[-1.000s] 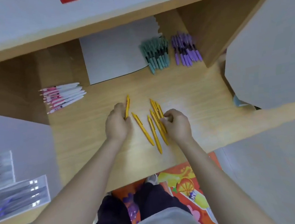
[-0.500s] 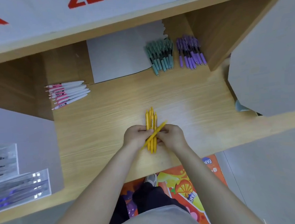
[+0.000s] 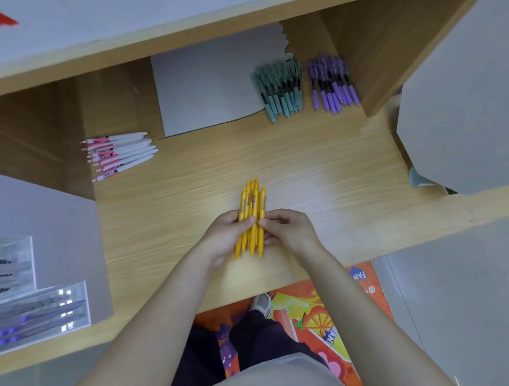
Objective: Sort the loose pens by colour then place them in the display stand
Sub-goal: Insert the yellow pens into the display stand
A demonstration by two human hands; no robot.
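From the head camera, the person holds a bundle of slim yellow plastic pens (image 3: pixel 251 216) just above the pale wooden counter (image 3: pixel 322 168), near its front edge. The left hand (image 3: pixel 226 237) cups the bundle from its side with fingers curled round the barrels; the right hand (image 3: pixel 287 230) pinches the same pens from the other side, fingertips pressed against them. The pens lie roughly parallel, ends nearly level.

The step in hand looks like squaring up the yellow group, the last loose colour. Next would likely be to carry it to the clear acrylic display stand (image 3: pixel 33 313) at the far left, which calls for a firm one-handed grip so none slips out.

Elsewhere on the counter, white pens with pink clips (image 3: pixel 120 153) lie in a fan at the left, teal-green pens (image 3: pixel 282 90) and purple pens (image 3: pixel 333 86) sit side by side in separate piles at the back right, beside a grey card sheet (image 3: pixel 207 86). Below the counter, an orange floor graphic (image 3: pixel 319 319) shows.
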